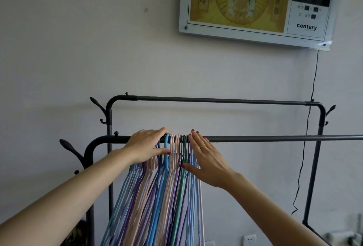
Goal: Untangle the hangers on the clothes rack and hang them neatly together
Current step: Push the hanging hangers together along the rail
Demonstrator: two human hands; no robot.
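The left hand (146, 146) and the right hand (205, 159) bracket the bunch of hangers (172, 159) on the near rail (275, 138) of the clothes rack (110, 120). The left fingers curl over the rail and the outermost hooks with the thumb under them, while the right hand lies flat, fingers straight, pressing the bunch from the other side. Judged status: the hooks sit gathered side by side, so only final squaring of a few crossed shanks remains.
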